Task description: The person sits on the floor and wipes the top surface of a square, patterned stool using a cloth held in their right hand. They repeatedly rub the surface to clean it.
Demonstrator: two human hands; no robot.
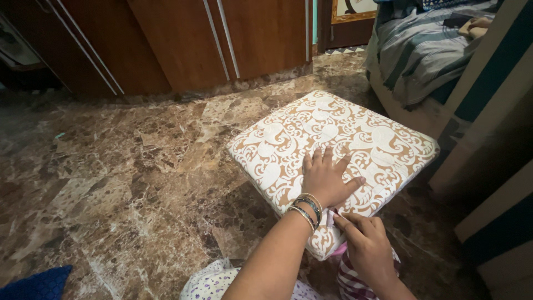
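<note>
Fingers, left hand (327,179): spread flat, pressed on top of the cushion (333,150).
Fingers, right hand (369,250): curled together at the near cushion edge, pinching the cover there; exact grip hidden.
Cushion: square, brown with white scroll pattern, lying on the marble floor (122,178), one corner toward the camera.
Bangles (308,210): on left wrist.
Wardrobe (183,39): wooden, beyond.
Bed (427,50): upper right, striped bedding.

Open marble floor (122,166) lies left and far of the cushion (333,144). Wardrobe doors (183,39) close the far side. A bed (422,61) and wall panels (494,166) crowd the right.
</note>
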